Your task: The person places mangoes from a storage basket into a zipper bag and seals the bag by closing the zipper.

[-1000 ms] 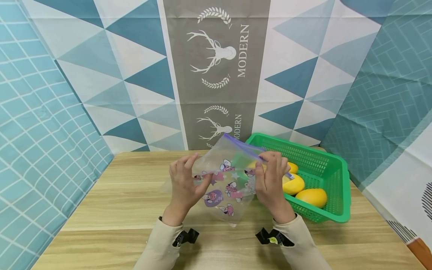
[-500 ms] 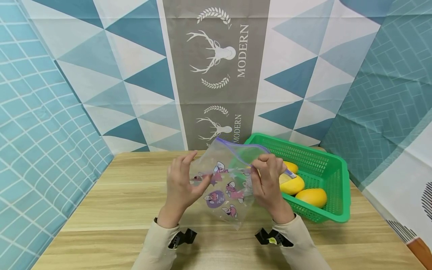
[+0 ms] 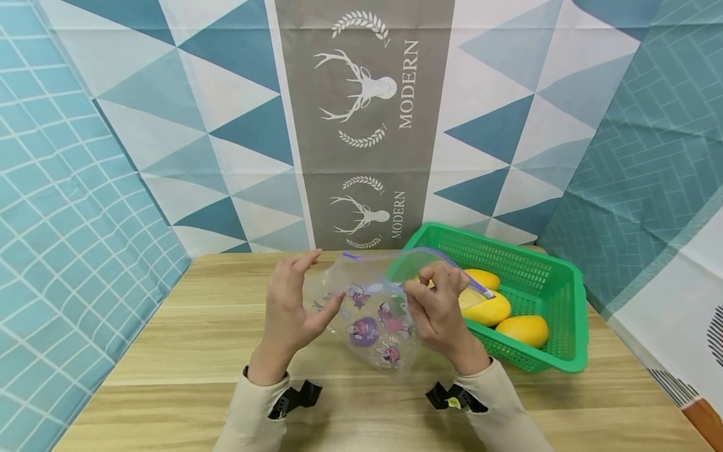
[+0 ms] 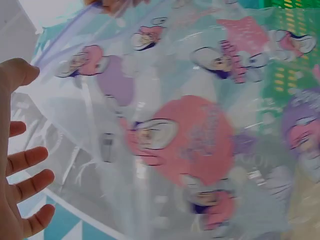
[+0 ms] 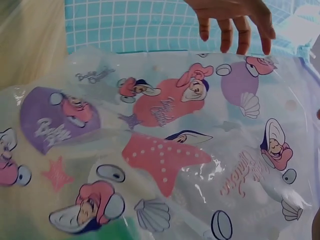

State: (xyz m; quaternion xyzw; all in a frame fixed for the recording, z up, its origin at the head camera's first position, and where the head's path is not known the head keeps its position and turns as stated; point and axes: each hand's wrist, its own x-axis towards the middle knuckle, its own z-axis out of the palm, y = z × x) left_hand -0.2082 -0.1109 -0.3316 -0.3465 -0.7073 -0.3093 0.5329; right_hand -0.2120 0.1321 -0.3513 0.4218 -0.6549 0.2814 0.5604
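Observation:
A clear zip bag (image 3: 364, 329) with pink and purple cartoon prints hangs over the table, its purple-edged mouth spread apart. My right hand (image 3: 443, 314) pinches one side of the mouth between thumb and curled fingers. Beside the opposite side, my left hand (image 3: 290, 314) is held with thumb and fingers spread wide. In the left wrist view, the left fingers (image 4: 27, 192) stand apart beside the bag's edge; whether the thumb touches the film is unclear. The bag (image 5: 165, 150) fills most of the right wrist view, with the left hand (image 5: 232, 12) beyond it.
At the right stands a green plastic basket (image 3: 578, 326) with several yellow mangoes (image 3: 522, 331) inside. Part of the bag overlaps its near left corner. The wooden table (image 3: 186, 358) meets a patterned cloth backdrop (image 3: 361, 138) at the back and sides.
My left hand has moved left and its fingers have spread away from the bag. The right hand has shifted slightly left and down. The bag's mouth has dropped lower and opened wider.

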